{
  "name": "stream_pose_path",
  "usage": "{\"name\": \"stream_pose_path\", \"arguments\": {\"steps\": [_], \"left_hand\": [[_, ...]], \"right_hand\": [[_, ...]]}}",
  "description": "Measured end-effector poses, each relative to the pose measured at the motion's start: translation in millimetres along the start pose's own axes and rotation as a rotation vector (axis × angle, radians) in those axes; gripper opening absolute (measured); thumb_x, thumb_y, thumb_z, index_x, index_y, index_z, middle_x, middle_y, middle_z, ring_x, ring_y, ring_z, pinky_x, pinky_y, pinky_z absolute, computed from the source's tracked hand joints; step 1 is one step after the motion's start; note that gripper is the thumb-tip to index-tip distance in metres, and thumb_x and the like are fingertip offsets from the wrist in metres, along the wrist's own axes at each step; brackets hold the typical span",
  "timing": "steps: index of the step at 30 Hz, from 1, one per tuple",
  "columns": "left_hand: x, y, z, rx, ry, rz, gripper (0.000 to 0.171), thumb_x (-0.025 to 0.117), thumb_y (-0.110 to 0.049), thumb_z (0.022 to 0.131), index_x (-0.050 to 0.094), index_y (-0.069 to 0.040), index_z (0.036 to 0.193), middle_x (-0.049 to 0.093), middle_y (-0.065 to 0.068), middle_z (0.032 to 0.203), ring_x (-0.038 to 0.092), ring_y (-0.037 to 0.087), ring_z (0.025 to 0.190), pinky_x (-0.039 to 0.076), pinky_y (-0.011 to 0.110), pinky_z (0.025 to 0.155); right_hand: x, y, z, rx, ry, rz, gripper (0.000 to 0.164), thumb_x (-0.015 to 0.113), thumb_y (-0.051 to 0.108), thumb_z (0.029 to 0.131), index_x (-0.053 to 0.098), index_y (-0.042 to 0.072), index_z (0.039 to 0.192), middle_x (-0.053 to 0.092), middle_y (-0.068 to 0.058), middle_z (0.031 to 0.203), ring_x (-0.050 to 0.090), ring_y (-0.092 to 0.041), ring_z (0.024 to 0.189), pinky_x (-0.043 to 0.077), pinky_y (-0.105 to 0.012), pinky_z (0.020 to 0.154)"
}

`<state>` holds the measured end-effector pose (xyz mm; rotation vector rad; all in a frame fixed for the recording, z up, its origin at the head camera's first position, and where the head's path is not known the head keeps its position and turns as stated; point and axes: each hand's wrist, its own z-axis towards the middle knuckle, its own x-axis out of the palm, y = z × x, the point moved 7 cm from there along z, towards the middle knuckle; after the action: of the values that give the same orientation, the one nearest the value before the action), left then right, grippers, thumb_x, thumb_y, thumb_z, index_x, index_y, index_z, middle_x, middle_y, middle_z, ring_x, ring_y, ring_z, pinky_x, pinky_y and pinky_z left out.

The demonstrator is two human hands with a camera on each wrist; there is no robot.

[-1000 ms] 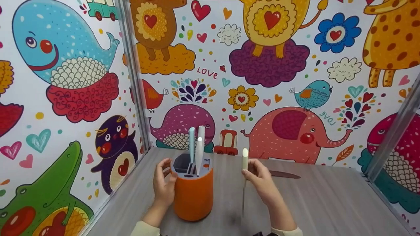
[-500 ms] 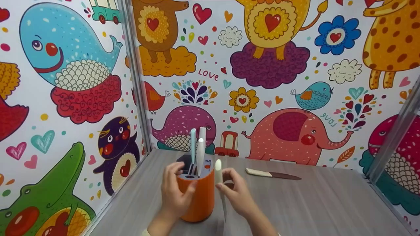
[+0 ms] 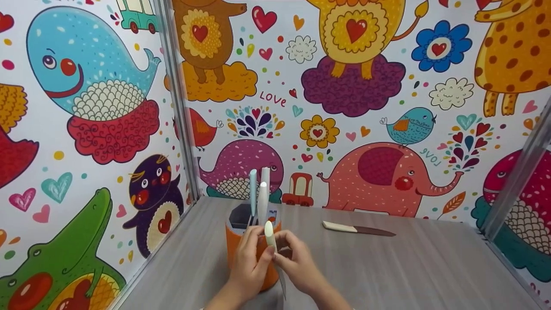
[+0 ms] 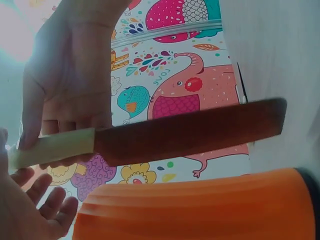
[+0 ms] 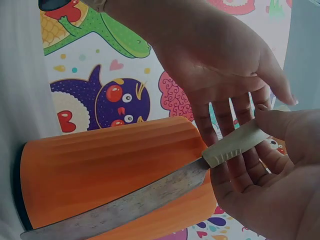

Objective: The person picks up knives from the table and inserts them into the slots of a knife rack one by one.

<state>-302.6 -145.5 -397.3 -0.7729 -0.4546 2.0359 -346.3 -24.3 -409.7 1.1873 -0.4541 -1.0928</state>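
Upright in front of the orange knife block (image 3: 233, 243), a knife (image 5: 145, 197) with a cream handle (image 3: 269, 232) points its blade down. My right hand (image 3: 300, 261) grips this handle, thumb on one side and fingers on the other. My left hand (image 3: 249, 265) is at the upper end of the handle, its fingers loosely extended beside it; in the right wrist view they pass behind the handle. Whether the left thumb touches the handle I cannot tell. From the block's top rise a light blue handle (image 3: 253, 189), a white handle (image 3: 262, 202) and a grey handle (image 3: 266, 173).
A second knife (image 3: 374, 231), with a cream handle and dark brown blade, lies on the grey table (image 3: 413, 267) to the right. Cartoon-printed walls (image 3: 318, 90) enclose the table at the back and sides, with metal posts (image 3: 178, 103) at the corners.
My right hand has carried the upright knife leftward to the front of the block. The left hand has left the block's side and moved right to the knife handle.
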Motion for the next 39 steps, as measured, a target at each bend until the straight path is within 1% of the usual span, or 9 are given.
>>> {"name": "stream_pose_path", "arguments": {"steps": [2, 9, 15, 19, 23, 27, 32, 35, 39], "left_hand": [[0.7, 1.0, -0.8, -0.01, 0.011, -0.003, 0.027, 0.056, -0.02, 0.1, 0.055, -0.014, 0.127, 0.057, -0.006, 0.118, 0.055, 0.007, 0.107, 0.054, 0.032, 0.094], [4.8, 5.3, -1.5, -0.139, 0.061, -0.092, 0.028, 0.053, -0.028, 0.103, 0.056, -0.012, 0.126, 0.058, -0.003, 0.117, 0.055, 0.006, 0.101, 0.052, 0.027, 0.093], [3.7, -1.5, -1.5, -0.095, 0.059, -0.145, 0.024, 0.051, -0.021, 0.103, 0.054, -0.014, 0.127, 0.057, 0.0, 0.114, 0.057, 0.008, 0.096, 0.054, 0.025, 0.085], [3.1, -4.2, -1.6, -0.12, 0.075, -0.189, 0.025, 0.049, -0.022, 0.104, 0.053, -0.015, 0.128, 0.058, 0.004, 0.114, 0.061, 0.013, 0.098, 0.056, 0.025, 0.084], [3.4, -4.4, -0.8, -0.177, 0.107, -0.199, 0.032, 0.047, -0.029, 0.105, 0.052, -0.009, 0.129, 0.058, 0.006, 0.114, 0.06, 0.015, 0.1, 0.055, 0.026, 0.087], [4.2, -4.3, -1.1, -0.219, 0.143, -0.177, 0.035, 0.046, -0.031, 0.105, 0.051, -0.006, 0.13, 0.057, 0.006, 0.116, 0.058, 0.014, 0.104, 0.054, 0.026, 0.091], [1.7, -6.5, -2.1, -0.224, 0.14, -0.189, 0.036, 0.046, -0.028, 0.105, 0.048, -0.005, 0.132, 0.059, 0.008, 0.118, 0.06, 0.019, 0.107, 0.055, 0.029, 0.094], [-2.8, -11.0, -1.9, -0.219, 0.12, -0.215, 0.036, 0.045, -0.027, 0.106, 0.047, -0.004, 0.134, 0.06, 0.006, 0.119, 0.061, 0.019, 0.107, 0.054, 0.029, 0.096], [-10.4, -21.0, -1.4, -0.207, 0.091, -0.231, 0.035, 0.045, -0.026, 0.106, 0.046, -0.005, 0.134, 0.06, 0.003, 0.119, 0.06, 0.015, 0.106, 0.053, 0.028, 0.097]], "right_hand": [[0.4, -1.1, 0.3, -0.001, -0.003, -0.011, 0.033, 0.068, 0.029, 0.094, 0.058, 0.006, 0.115, 0.063, -0.01, 0.107, 0.061, -0.017, 0.094, 0.056, -0.024, 0.082], [0.3, -6.2, 2.1, 0.018, -0.026, -0.042, 0.031, 0.07, 0.032, 0.092, 0.061, 0.012, 0.114, 0.065, -0.006, 0.106, 0.063, -0.018, 0.094, 0.057, -0.025, 0.084], [-5.7, -12.4, 6.3, -0.042, -0.049, 0.041, 0.03, 0.078, 0.023, 0.086, 0.066, 0.01, 0.11, 0.067, -0.011, 0.105, 0.066, -0.021, 0.095, 0.059, -0.033, 0.087], [-13.0, -27.4, 10.6, -0.048, -0.054, 0.157, 0.031, 0.078, 0.015, 0.085, 0.066, 0.004, 0.111, 0.069, -0.012, 0.105, 0.067, -0.021, 0.096, 0.059, -0.035, 0.088], [-20.6, -49.3, 14.2, -0.071, -0.146, 0.228, 0.028, 0.076, 0.009, 0.086, 0.064, -0.002, 0.109, 0.069, -0.015, 0.105, 0.068, -0.02, 0.095, 0.059, -0.034, 0.087], [-25.5, -73.4, 17.1, -0.101, -0.272, 0.201, 0.031, 0.076, 0.008, 0.086, 0.063, -0.002, 0.112, 0.065, -0.018, 0.109, 0.066, -0.022, 0.1, 0.059, -0.04, 0.089], [-24.5, -103.4, 20.1, -0.026, -0.334, 0.123, 0.053, 0.078, 0.017, 0.085, 0.055, 0.0, 0.13, 0.057, -0.021, 0.131, 0.059, -0.032, 0.115, 0.055, -0.046, 0.095], [-19.0, -117.0, 21.6, 0.04, -0.305, 0.148, 0.064, 0.077, 0.021, 0.086, 0.047, 0.003, 0.139, 0.05, -0.02, 0.143, 0.056, -0.034, 0.122, 0.053, -0.046, 0.1], [-11.2, -128.4, 23.1, 0.1, -0.247, 0.191, 0.071, 0.076, 0.027, 0.087, 0.041, 0.009, 0.146, 0.045, -0.016, 0.149, 0.052, -0.034, 0.13, 0.048, -0.049, 0.106]]}}
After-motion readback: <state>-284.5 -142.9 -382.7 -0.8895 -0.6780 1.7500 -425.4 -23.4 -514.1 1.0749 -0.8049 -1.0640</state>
